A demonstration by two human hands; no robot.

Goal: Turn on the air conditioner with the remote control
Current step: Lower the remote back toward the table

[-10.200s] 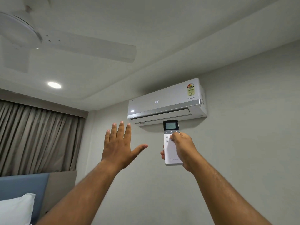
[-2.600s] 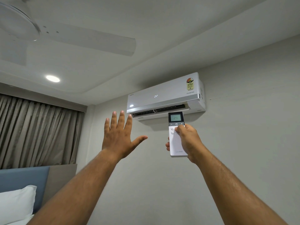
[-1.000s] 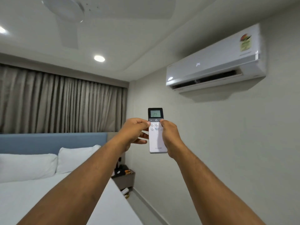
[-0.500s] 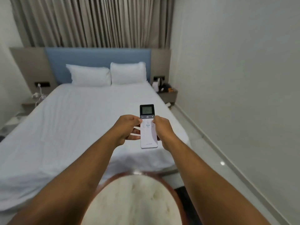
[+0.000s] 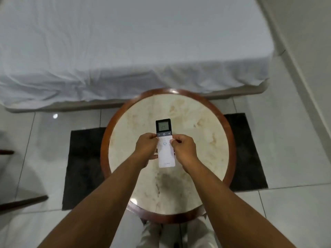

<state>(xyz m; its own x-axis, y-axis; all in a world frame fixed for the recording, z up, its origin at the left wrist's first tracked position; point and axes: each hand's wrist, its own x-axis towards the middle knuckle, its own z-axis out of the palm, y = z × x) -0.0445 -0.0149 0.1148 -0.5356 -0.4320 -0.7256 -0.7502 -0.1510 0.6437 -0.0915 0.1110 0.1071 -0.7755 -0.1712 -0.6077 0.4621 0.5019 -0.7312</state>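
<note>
A slim white remote control (image 5: 165, 154) with a dark top and a lit screen reading 24 is held flat over a round table (image 5: 206, 140). My left hand (image 5: 146, 149) grips its left edge and my right hand (image 5: 183, 149) grips its right edge, thumbs resting near the buttons. I cannot tell whether the remote touches the tabletop. The air conditioner is out of view.
The round table has a pale marble top and a dark wooden rim (image 5: 104, 140). It stands on a black mat (image 5: 82, 158) over glossy white floor tiles. A bed with a white sheet (image 5: 107, 42) fills the top. A white wall (image 5: 308, 51) runs along the right.
The view has tilted down from the air conditioner and bed to the table. My left hand came off the air and onto the remote. Both hands have lowered it over the tabletop.
</note>
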